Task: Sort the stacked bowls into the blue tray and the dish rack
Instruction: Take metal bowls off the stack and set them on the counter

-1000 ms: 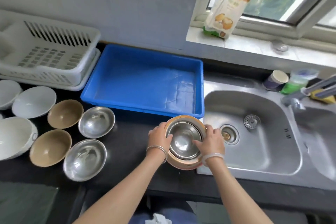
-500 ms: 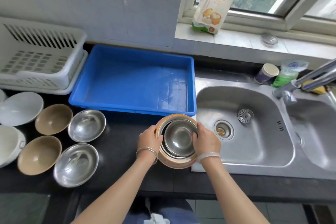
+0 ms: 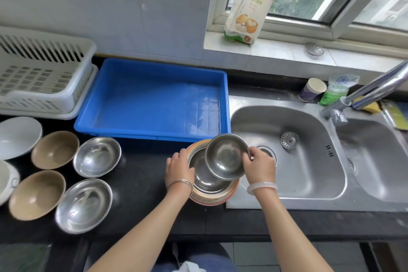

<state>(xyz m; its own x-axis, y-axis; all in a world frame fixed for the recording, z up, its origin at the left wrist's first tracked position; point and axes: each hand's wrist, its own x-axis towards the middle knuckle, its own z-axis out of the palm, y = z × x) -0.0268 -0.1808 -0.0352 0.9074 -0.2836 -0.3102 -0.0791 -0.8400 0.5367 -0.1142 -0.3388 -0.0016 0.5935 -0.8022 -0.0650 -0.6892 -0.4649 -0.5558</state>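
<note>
A stack of bowls [image 3: 210, 192] stands on the black counter by the sink's left edge: an orange-rimmed bowl with a steel bowl nested in it. My left hand [image 3: 179, 166] grips the stack's left rim. My right hand [image 3: 258, 166] holds a small steel bowl [image 3: 226, 158] by its right rim, lifted and tilted above the stack. The blue tray [image 3: 132, 134] lies just behind, with nothing in it. The white dish rack [image 3: 44, 73] sits at the far left, also holding nothing.
Two steel bowls [image 3: 97, 157] [image 3: 84, 205], two tan bowls [image 3: 55, 149] [image 3: 36, 194] and white bowls [image 3: 18, 136] lie spread over the counter's left part. The double sink [image 3: 309, 161] and faucet [image 3: 366, 93] are on the right. A paper cup [image 3: 312, 89] stands behind the sink.
My right hand has lifted the small steel bowl out of the stack and tilted it up to the right. My left hand stays on the stack's rim.
</note>
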